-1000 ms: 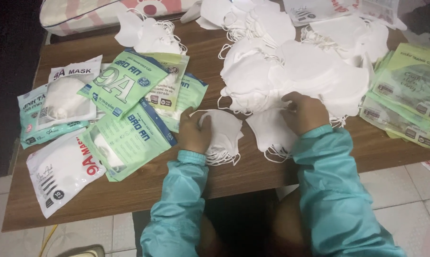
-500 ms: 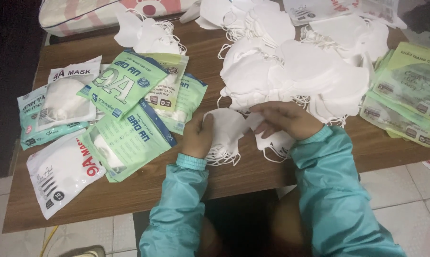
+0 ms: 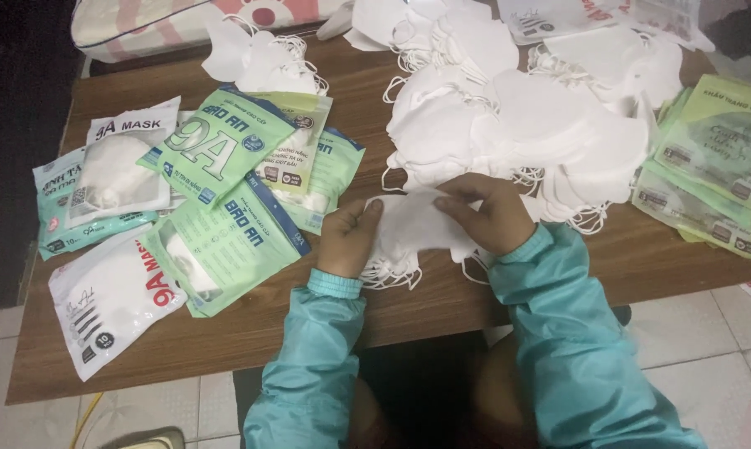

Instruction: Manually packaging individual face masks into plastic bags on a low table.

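**Operator:** What is in front of me, starting with the largest item?

**Technician:** The wooden table (image 3: 226, 349) fills most of the frame. On it, a large heap of loose white masks (image 3: 517, 125) occupies the upper centre and upper right. Green and white sealed mask packets (image 3: 217, 199) lie fanned across the left half, and a stack of flat green pouches (image 3: 716, 166) sits at the right edge. The small stack of white masks (image 3: 413, 229) in your hands lies at centre frame, just below the heap and resting on the table near its front edge.

**Operator:** How does that stack handle?

**Technician:** Judge it very light, soft and easily crushed. The fabric looks non-slippery, but the thin ear loops trailing from its lower edge are likely to snag on neighbouring masks. Take hold at the two outer ends of the folded bodies, not by the loops.

**Operator:** And my hand positions?

**Technician:** Your left hand (image 3: 349, 237) sits at the stack's left end, thumb on top and fingers curled beneath, pinching it. Your right hand (image 3: 487, 216) lies palm down over the right end, fingers closed on the top mask. Both teal sleeves (image 3: 558, 333) angle up from the lower frame, wrists converging.
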